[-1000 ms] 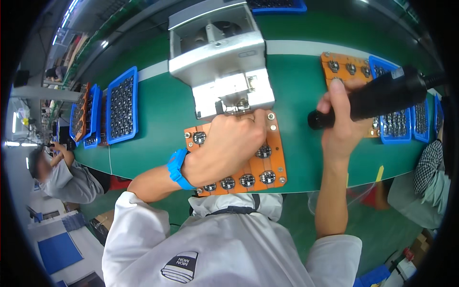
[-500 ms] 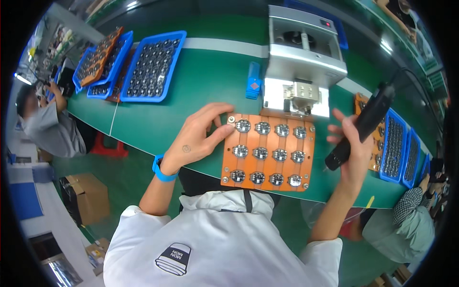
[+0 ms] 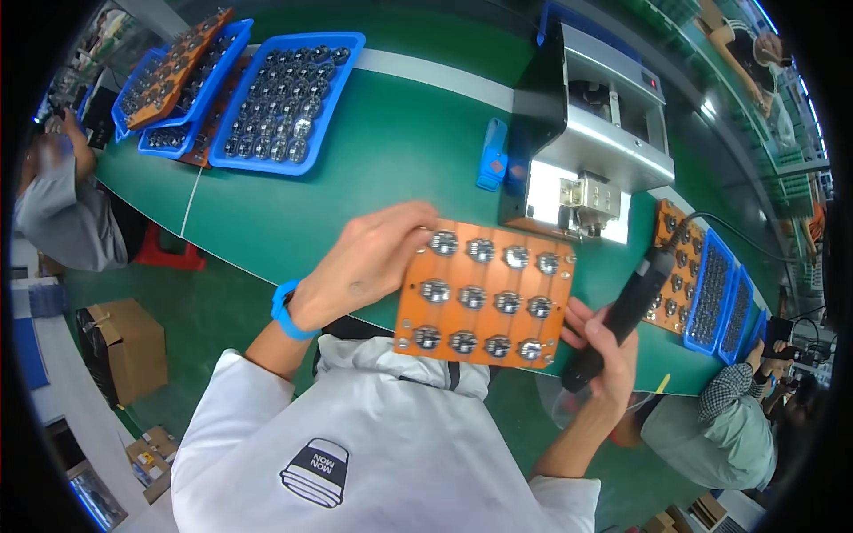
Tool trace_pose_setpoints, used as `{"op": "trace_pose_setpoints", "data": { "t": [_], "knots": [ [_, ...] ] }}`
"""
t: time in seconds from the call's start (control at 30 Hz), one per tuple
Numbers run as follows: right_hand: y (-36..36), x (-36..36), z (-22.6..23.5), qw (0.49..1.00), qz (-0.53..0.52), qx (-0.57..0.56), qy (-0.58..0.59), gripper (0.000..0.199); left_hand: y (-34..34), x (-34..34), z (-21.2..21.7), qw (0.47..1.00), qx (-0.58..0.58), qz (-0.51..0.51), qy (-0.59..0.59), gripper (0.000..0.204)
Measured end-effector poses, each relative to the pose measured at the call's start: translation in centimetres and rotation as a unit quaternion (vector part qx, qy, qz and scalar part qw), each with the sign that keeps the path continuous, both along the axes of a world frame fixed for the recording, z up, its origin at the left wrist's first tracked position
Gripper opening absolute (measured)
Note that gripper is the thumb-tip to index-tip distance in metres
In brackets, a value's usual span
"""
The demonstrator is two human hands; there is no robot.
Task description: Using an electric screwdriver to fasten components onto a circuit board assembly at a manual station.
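Observation:
An orange fixture board (image 3: 491, 275) faces me, slightly tilted, with rows of round, shiny metallic-black parts in it and screws at its corners. My left hand (image 3: 362, 258), with a blue band at the wrist, pinches the board's upper left corner between thumb and fingers. My right hand (image 3: 615, 360) is wrapped round a black electric screwdriver (image 3: 638, 302), whose cord runs off to the upper right. The fingertips of that hand reach the board's right edge. The screwdriver's lower end points down and left, beside the board's lower right corner.
Behind the board stands a silver machine (image 3: 617, 138) with a metal block in front; a blue strap-like item (image 3: 492, 155) lies beside it. Blue trays (image 3: 306, 160) of round parts sit far left. Another orange board (image 3: 665, 222) and trays (image 3: 702, 342) are at right. Other people work at both sides.
My right hand has come in from the right to the board's edge, bringing the screwdriver. The board has tilted in my left hand's grip. The whole view has shifted too.

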State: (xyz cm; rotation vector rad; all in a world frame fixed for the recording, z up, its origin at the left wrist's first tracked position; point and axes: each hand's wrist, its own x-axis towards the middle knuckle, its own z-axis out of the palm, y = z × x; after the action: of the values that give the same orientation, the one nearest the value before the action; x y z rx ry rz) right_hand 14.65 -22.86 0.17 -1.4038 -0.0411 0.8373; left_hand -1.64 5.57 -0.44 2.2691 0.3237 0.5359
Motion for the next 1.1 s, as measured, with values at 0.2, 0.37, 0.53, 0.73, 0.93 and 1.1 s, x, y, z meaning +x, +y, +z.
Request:
{"op": "trace_pose_setpoints", "data": {
  "t": [0.2,0.37,0.53,0.73,0.93,1.1],
  "knots": [
    [2.5,-1.7,-0.1,0.996,0.061,0.065,0.018,0.026,-0.1,-3.5,0.6,0.995,0.016,0.093,0.018,0.011],
    [3.2,-2.5,0.0,0.991,0.098,0.093,-0.010,0.030,0.4,-6.1,1.0,0.987,0.009,0.154,0.038,0.013],
    [1.8,0.0,2.0,0.991,0.040,0.088,-0.095,0.033,1.3,-6.5,0.8,0.976,0.025,0.214,0.023,0.010],
    [1.8,3.9,4.5,0.957,0.001,0.189,-0.222,0.029,2.1,-5.1,2.1,0.987,0.019,0.157,0.039,0.011],
    [5.9,6.4,9.6,0.881,0.050,0.421,-0.212,0.077,-0.7,-7.9,1.4,0.983,0.019,0.181,0.020,0.009],
    [9.2,6.2,11.6,0.858,0.011,0.384,-0.342,0.079,-0.9,-7.7,1.5,0.978,0.021,0.205,0.025,0.005]
  ]
}}
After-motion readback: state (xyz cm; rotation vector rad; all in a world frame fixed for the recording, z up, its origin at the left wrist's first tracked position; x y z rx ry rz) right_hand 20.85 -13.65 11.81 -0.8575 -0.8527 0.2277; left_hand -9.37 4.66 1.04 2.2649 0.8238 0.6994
